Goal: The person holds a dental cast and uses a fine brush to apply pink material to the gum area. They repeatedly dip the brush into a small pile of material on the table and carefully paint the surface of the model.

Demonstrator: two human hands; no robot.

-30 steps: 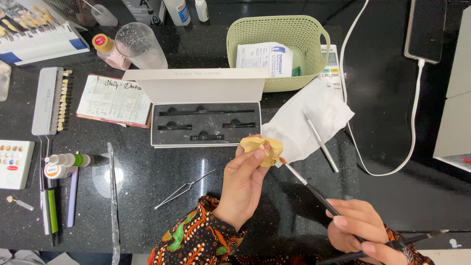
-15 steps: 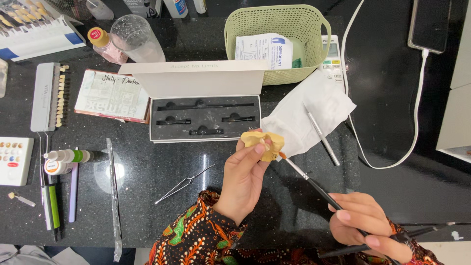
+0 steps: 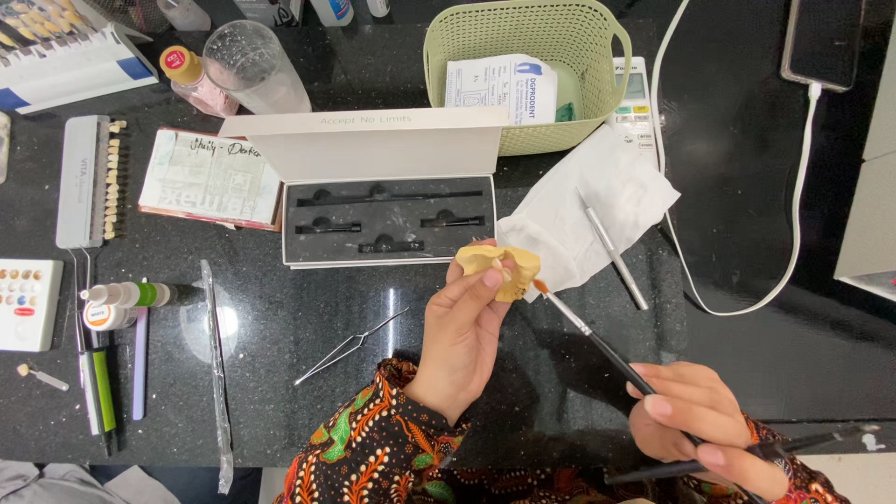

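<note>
Brushwork on a small yellow dental model (image 3: 499, 268): left hand (image 3: 464, 327) pinches the model between thumb and fingers, holding it above the black countertop (image 3: 747, 308), just in front of the open tool case (image 3: 387, 219). Right hand (image 3: 700, 425) is closed around a thin black-handled brush (image 3: 597, 341), pen-style, with a second dark tool lying across the same fingers. Brush tip touches the model's right edge.

Step in hand, as judged: fine application with the tip onto the model surface. Continuing would call for a steady left-hand pinch and very light, short strokes, since the tip is small and the model irregular.

Containers:
- Open tool case, lid propped up; dark foam insert holds one long black instrument at top and three short pieces below.
- Green perforated basket (image 3: 467, 47) behind the case; holds a white printed box and something green, partly hidden.
- Clear glass (image 3: 254, 67), contents not discernible.
- Small pink bottle (image 3: 191, 79) with yellow cap beside the glass.

White tissue (image 3: 588, 201) lies right of the case, a metal instrument (image 3: 614, 250) resting on it. Tweezers (image 3: 350, 347) lie left of the wrist.
</note>
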